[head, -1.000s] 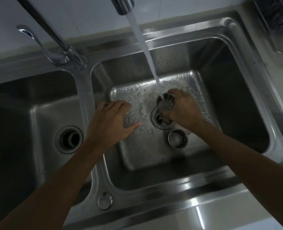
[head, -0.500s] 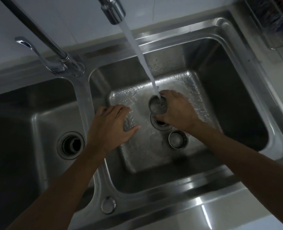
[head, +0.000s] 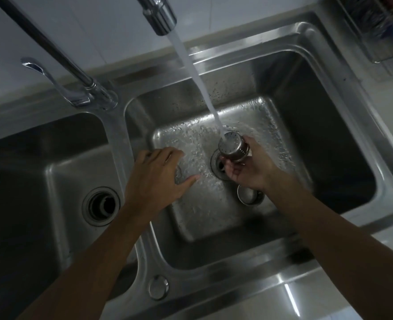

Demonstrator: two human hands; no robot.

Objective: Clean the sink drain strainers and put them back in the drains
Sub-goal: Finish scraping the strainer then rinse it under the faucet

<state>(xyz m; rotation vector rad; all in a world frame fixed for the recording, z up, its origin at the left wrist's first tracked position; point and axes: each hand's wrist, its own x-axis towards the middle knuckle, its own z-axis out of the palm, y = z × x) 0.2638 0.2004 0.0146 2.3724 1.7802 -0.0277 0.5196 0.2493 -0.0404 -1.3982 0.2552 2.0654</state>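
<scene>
Holding strainer (head: 233,147) under stream (head: 197,82): right fingers (head: 231,169) pinching it, left fingers (head: 159,155) loose; 2nd strainer (head: 248,195) beside drain (head: 215,163).

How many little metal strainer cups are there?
2. The held strainer is in the right hand, under the water stream. The second strainer lies on the right basin floor by that wrist. The left hand might hide another.

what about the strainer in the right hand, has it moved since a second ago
Yes, slightly: the strainer in the right hand has shifted rightward relative to the right basin's drain, still under the water stream.
</scene>
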